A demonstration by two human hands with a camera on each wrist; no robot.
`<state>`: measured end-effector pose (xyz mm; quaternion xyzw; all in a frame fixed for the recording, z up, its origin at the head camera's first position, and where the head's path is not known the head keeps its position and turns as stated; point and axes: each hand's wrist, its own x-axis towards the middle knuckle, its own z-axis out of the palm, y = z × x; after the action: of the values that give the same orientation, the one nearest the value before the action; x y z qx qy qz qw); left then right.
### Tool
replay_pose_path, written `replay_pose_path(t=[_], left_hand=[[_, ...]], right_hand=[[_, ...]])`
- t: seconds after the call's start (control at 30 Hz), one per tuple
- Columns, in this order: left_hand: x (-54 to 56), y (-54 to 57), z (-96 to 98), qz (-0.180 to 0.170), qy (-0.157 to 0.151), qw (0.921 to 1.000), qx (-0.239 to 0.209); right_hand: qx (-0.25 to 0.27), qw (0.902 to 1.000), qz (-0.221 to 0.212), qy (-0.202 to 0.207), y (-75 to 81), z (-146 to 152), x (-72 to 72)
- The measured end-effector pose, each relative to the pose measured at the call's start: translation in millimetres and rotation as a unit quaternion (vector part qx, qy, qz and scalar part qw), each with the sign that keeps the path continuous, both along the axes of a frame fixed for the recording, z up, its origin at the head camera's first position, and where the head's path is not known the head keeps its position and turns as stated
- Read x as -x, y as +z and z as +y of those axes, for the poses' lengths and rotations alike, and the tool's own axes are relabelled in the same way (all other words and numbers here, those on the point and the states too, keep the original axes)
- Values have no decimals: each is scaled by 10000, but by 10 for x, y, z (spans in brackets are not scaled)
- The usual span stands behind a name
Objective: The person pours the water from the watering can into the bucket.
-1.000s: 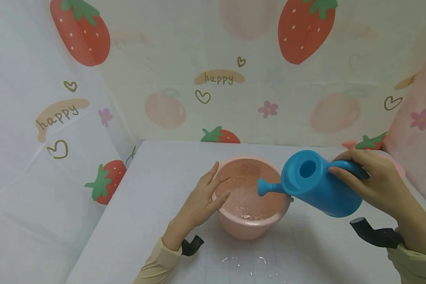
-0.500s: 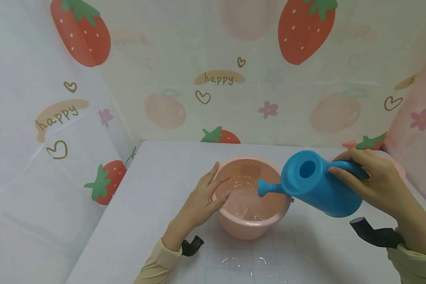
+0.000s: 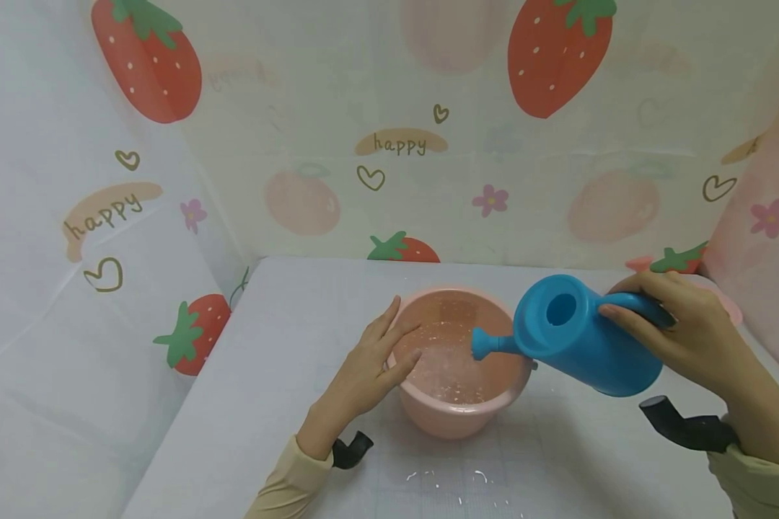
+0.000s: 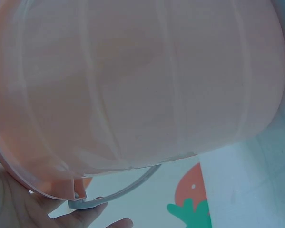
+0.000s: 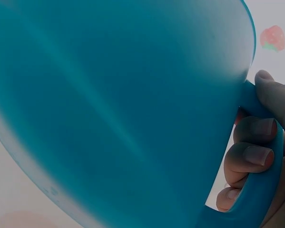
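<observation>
A pink bucket [image 3: 451, 425] with water inside stands on the table. My left hand [image 3: 370, 367] rests on its left rim with fingers spread and fairly straight, some reaching over the opening. The left wrist view shows the bucket's outer wall [image 4: 147, 85] and its grey carrying handle [image 4: 132, 189] hanging beside the fingertips. My right hand [image 3: 694, 331] grips the handle of a blue watering can [image 3: 597, 353], fingers curled through the loop [image 5: 263, 190]. The can is tilted left, its spout [image 3: 493, 344] over the bucket; the water in the bucket is rippled.
Small water drops [image 3: 480, 476] lie on the white table [image 3: 298, 310] in front of the bucket. A pink object [image 3: 723, 299] is partly hidden behind my right hand. Printed sheets with strawberries [image 3: 149, 65] wall in the table at the back and sides.
Both hands, the bucket and the watering can hold nearly the same positions. Only the ripples and bubbles on the water in the bucket differ.
</observation>
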<state>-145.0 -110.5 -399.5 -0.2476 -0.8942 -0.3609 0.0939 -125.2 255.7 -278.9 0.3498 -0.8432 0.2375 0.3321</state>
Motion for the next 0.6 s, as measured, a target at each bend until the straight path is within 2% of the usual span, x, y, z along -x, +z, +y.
replay_pose_path(t=[0.6], left_hand=[[-3,6,4,51,-9,10000,13]], right_hand=[[-10,10000,-10,-6,3,4,24]])
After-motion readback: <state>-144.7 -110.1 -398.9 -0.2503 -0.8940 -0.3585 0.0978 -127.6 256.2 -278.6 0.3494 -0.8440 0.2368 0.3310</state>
